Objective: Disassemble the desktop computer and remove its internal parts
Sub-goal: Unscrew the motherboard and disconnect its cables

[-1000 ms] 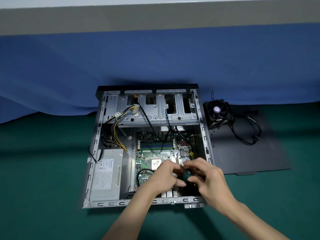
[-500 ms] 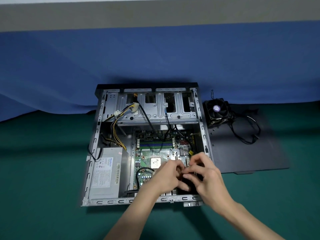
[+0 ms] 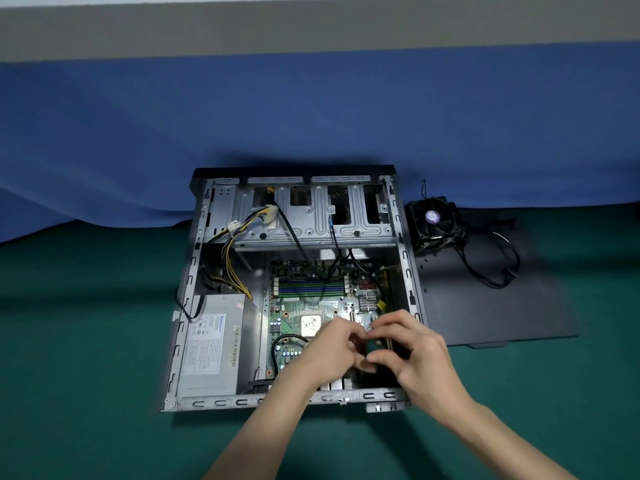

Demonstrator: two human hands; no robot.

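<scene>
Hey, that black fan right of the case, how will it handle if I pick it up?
The fan looks boxy and rigid, so probably easy to grip. Its loose cable is floppy and would likely trail or snag. Its squared frame makes rolling unlikely.

Green motherboard (image 3: 294, 310); grey power supply (image 3: 211, 348); perhaps purple fan label (image 3: 432, 216).

Green table (image 3: 86, 341), open computer case (image 3: 214, 402), black side panel (image 3: 485, 306)

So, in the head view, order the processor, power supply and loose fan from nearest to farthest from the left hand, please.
1. processor, right beside the left hand
2. power supply, at the left of the case
3. fan, outside the case, far right
</scene>
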